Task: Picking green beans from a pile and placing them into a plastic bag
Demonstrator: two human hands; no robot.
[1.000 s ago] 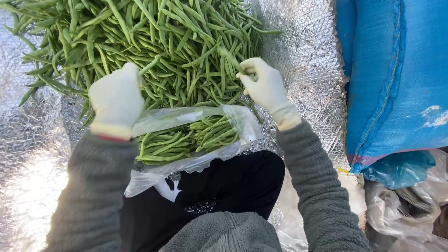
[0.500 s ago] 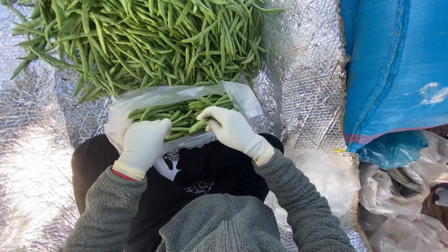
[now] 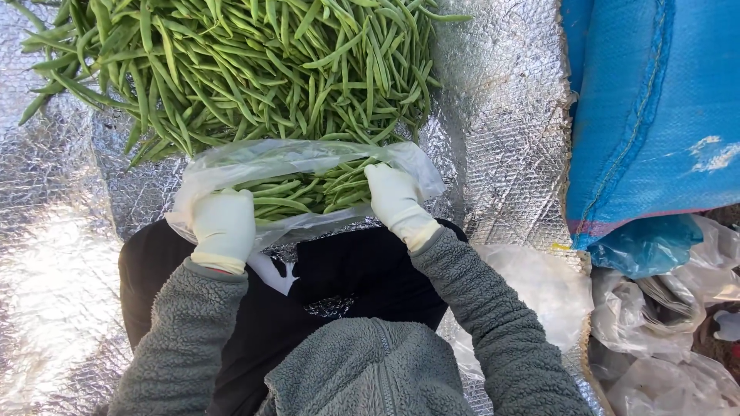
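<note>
Two gloved hands grip the clear plastic bag [image 3: 308, 166] across my lap: my left hand [image 3: 223, 227] is closed on its left end, my right hand [image 3: 395, 199] clamped on its right end. I judge it partly filled, a layer of green beans [image 3: 308, 192] inside, while the bean pile [image 3: 231, 69] remains heaped just beyond on the foil sheet [image 3: 501, 115], the blue sack [image 3: 655, 115] alongside.

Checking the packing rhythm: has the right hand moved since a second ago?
Yes. The right hand came back from the bean pile toward the body and now grips the bag.
</note>
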